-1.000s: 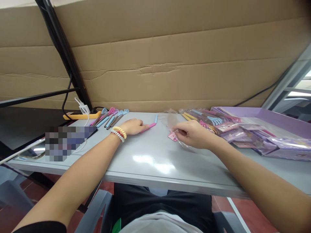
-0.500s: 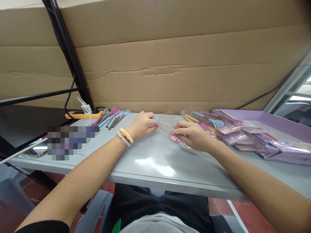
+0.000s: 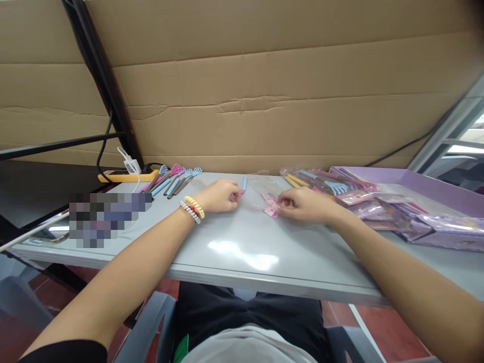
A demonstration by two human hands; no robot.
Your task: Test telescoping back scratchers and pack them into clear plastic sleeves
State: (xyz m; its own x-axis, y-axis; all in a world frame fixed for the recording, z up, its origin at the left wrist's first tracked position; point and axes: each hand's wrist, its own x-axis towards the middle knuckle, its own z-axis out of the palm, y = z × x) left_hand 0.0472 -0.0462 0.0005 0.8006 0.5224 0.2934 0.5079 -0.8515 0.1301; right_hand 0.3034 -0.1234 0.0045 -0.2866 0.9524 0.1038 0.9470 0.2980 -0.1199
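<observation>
On the grey table, my left hand (image 3: pixel 223 195) is closed, with its fingertips down beside a light-blue stick (image 3: pixel 244 182). A small pink piece (image 3: pixel 242 191) shows at those fingertips; what they pinch is hidden. My right hand (image 3: pixel 304 204) is closed, its thumb and fingers pinching a small pink printed card (image 3: pixel 270 205). Thin clear plastic (image 3: pixel 259 185) lies between the two hands, its outline hard to make out. Left of my left hand lie several hand-shaped back scratchers (image 3: pixel 183 179), with blue or pink heads and dark or blue handles.
Bagged back scratchers (image 3: pixel 336 187) lie at the right, beside a purple tray (image 3: pixel 401 184) with plastic packages (image 3: pixel 372 214). A yellow power strip (image 3: pixel 124 176) with a white charger (image 3: pixel 131 164) stands at the left. A cardboard wall (image 3: pixel 242 121) closes off the back.
My right hand has moved slightly right, and more of the pink card now shows at its fingertips. My left hand has drawn slightly left and down, away from the blue stick.
</observation>
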